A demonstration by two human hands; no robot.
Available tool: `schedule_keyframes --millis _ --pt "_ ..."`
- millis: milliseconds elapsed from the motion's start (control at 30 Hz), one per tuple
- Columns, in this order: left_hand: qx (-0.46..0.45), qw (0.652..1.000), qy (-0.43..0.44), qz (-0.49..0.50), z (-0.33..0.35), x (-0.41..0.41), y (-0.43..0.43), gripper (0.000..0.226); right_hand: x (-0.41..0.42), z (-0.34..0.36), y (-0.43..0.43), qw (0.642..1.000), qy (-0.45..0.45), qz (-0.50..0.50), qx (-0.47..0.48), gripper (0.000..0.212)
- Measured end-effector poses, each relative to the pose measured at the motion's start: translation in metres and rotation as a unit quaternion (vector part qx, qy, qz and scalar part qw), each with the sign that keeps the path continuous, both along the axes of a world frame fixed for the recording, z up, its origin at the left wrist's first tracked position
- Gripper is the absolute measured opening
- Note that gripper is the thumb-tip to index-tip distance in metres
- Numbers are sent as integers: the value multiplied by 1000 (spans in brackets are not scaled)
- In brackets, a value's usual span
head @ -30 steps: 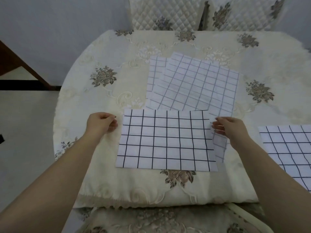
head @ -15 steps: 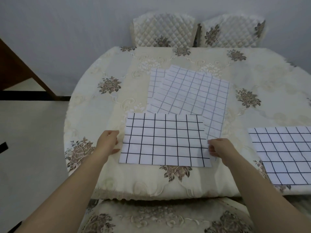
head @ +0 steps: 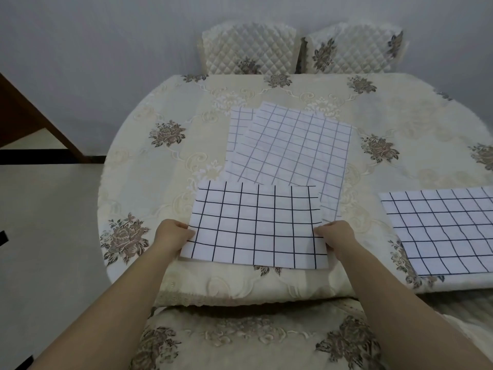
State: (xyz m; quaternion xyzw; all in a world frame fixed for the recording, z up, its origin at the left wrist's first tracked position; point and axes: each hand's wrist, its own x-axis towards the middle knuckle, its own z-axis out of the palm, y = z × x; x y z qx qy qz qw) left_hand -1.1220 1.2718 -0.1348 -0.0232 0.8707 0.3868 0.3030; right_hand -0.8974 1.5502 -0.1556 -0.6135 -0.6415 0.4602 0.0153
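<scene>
Bare forearms (head: 120, 303) lead to the bare left grip (head: 173, 236) and right grip (head: 337, 237).

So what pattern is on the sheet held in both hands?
The sheet is white with a bold black square grid, clearest in the head view.

Grey wall (head: 106, 36), quilted chairs (head: 248, 49) — pale floor (head: 40, 222)

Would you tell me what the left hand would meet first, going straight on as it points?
Probably the white, black-gridded paper sheet whose edge the left hand grips; depth is unclear.
</scene>
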Motion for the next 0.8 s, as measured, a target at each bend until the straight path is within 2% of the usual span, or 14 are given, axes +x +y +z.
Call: schedule_keyframes --millis 67,233,300,367,467,567,667,800 --pt "-1 1000 -7 -3 0 2 -2 22 5 4 -3 1000 7 -9 -10 19" --pt "5 999 -34 -15 -1 6 -11 14 11 10 -6 999 24 -17 -27 35" --pt "13 999 -47 -16 -3 8 -16 9 11 12 -7 999 22 -19 -28 28" --pt "20 998 -57 -10 -3 10 -20 16 13 12 -9 999 17 -16 -35 26" --pt "25 997 -70 -11 -3 12 -24 13 17 12 -11 1000 6 -8 -28 14" --pt "20 996 -78 -24 -1 15 -27 13 21 9 -14 1000 -16 -5 -10 21" --pt "18 996 -80 -28 1 15 -30 10 26 7 -17 1000 -17 -10 -23 10" --pt "19 997 -79 -20 0 13 -33 11 31 10 -20 999 -11 -21 -30 19"
